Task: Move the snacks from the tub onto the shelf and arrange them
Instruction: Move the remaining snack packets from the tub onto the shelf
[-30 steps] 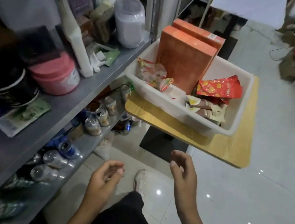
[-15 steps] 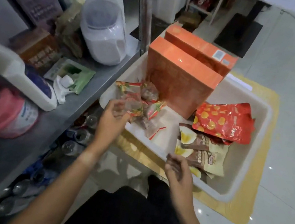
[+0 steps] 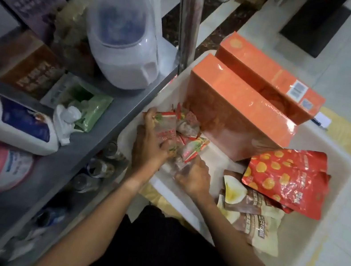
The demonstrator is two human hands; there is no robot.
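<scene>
Both your hands are inside the white tub point(image 3: 330, 207) at the centre of the frame. Your left hand point(image 3: 149, 149) grips a clear snack packet with red print point(image 3: 166, 128), and the fingers of your right hand point(image 3: 193, 177) curl around another small packet point(image 3: 192, 150) just beside it. Two orange boxes point(image 3: 238, 118) stand upright in the tub; the red pouch point(image 3: 286, 176) lies at the right. The grey shelf point(image 3: 66, 160) is at the left.
</scene>
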